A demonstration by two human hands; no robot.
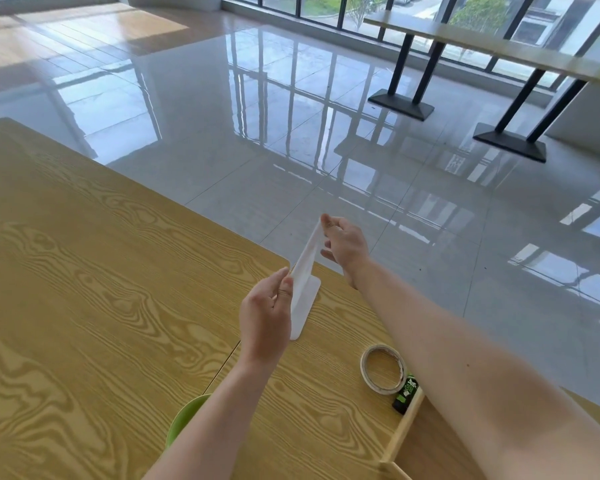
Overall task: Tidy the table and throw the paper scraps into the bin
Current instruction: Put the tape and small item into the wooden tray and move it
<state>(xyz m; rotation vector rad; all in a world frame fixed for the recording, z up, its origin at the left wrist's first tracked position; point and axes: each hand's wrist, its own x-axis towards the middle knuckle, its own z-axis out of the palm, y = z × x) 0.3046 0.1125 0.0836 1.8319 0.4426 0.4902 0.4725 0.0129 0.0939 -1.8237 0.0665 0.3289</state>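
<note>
Wooden table: white paper stretched between the fingertips, near end pinched by left hand, far end by right hand; tearing risked if overpulled.

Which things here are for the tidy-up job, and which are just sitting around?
For the job: white paper, pinched by the left hand and right hand; wooden table. No bin shows.

Just lying about: tape roll, small green-and-black object, green bowl, far table.
</note>
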